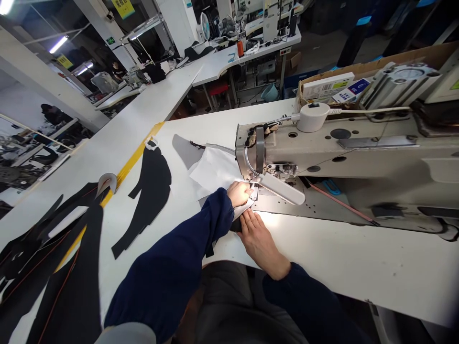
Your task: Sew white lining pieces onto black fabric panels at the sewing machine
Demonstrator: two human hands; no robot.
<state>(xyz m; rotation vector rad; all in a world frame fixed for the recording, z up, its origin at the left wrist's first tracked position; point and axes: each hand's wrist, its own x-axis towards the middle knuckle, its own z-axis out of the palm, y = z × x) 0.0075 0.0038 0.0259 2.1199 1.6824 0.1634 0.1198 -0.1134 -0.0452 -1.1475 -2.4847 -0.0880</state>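
Observation:
An industrial sewing machine [322, 148] stands at the right, its lamp [283, 188] lighting the needle area. My left hand [239, 194] is closed on a fabric piece [217, 167] beside the needle; its fingertips are partly hidden by the machine head. The piece is white and light grey on top and trails left over the table, with a dark part near my hands. Just in front of the needle, my right hand [258, 239] lies with fingers stretched out, its fingertips touching the near edge of the fabric.
Black cut pieces [148, 191] lie on the white table [139, 138], with more black panels [82, 267] at the far left. Yellow tape [134, 160] crosses the tabletop. A cardboard box [304, 95] stands behind the machine; a pink rod [344, 204] lies under its arm.

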